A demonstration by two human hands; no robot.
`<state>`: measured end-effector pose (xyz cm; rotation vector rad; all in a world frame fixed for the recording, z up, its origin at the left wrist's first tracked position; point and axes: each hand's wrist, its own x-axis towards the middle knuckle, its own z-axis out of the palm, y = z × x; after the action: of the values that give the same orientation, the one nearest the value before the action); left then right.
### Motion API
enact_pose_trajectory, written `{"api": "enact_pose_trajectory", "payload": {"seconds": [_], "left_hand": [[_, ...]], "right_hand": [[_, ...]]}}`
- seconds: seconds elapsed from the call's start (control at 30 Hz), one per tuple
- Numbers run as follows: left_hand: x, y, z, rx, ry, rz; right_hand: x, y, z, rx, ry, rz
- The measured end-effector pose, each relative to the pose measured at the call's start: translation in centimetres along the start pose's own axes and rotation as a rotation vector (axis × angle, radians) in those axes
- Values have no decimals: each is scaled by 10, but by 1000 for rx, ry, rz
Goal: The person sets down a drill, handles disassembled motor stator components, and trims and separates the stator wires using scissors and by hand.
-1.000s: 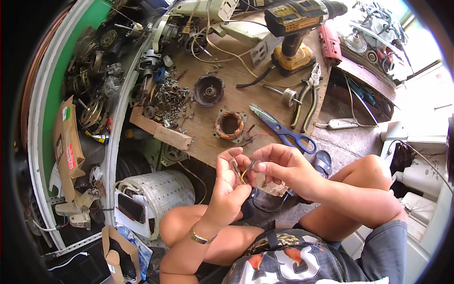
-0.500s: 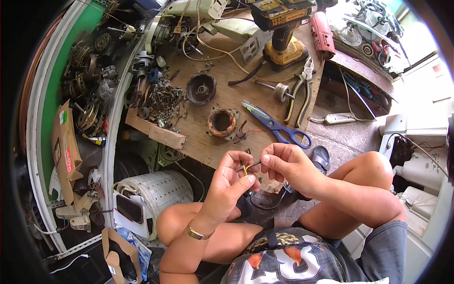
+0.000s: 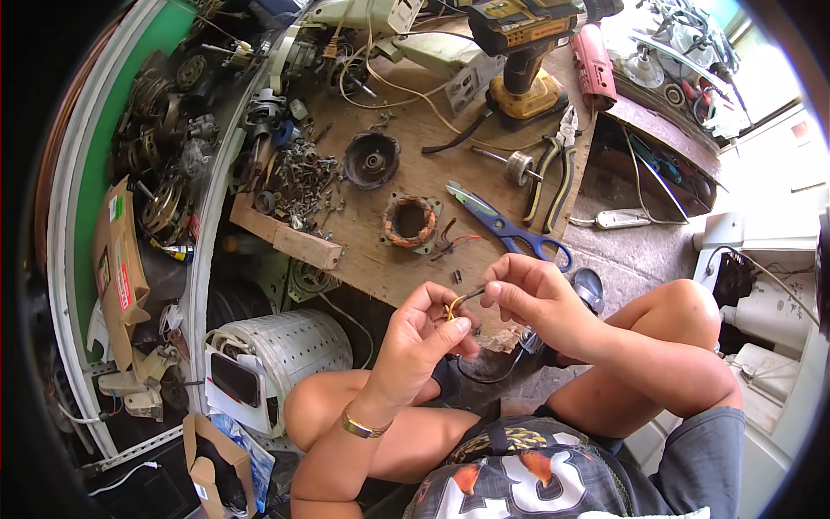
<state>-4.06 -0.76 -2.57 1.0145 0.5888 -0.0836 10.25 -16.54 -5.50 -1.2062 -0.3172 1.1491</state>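
My left hand (image 3: 424,333) is closed in a pinch around a thin yellow wire (image 3: 453,304), whose upper part bends towards the right. My right hand (image 3: 536,303) pinches the dark end of that wire between thumb and forefinger. A short dark stretch shows between the two hands, just off the near edge of the wooden board. Beyond them, a copper-wound motor stator (image 3: 410,223) lies on the board with loose leads beside it. Blue-handled scissors (image 3: 510,229) rest to its right.
Combination pliers (image 3: 553,169), a rotor on a shaft (image 3: 519,168), a cordless drill (image 3: 529,78) and a dark round motor cover (image 3: 371,161) lie on the board (image 3: 363,264). Screws (image 3: 298,186) are heaped at left. Below stands a perforated white drum (image 3: 303,350).
My left hand has dropped slightly, and more of the wire shows between my fingers. My right hand keeps its pinch with a small shift. The whole view has moved a little.
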Motion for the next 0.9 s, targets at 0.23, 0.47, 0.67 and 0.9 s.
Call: {"api": "enact_pose_trajectory", "payload": {"seconds": [0.23, 0.47, 0.67, 0.9], "left_hand": [[-1, -9, -4, 25, -4, 11], [1, -12, -7, -167, 32, -19], [2, -22, -13, -153, -13, -31], [4, -21, -6, -138, -40, -50]], "right_hand": [[3, 18, -14, -232, -39, -140], [3, 19, -15, -250, 58, -89], [6, 26, -10, -242, 54, -213], [2, 21, -17, -347, 30, -133]]}}
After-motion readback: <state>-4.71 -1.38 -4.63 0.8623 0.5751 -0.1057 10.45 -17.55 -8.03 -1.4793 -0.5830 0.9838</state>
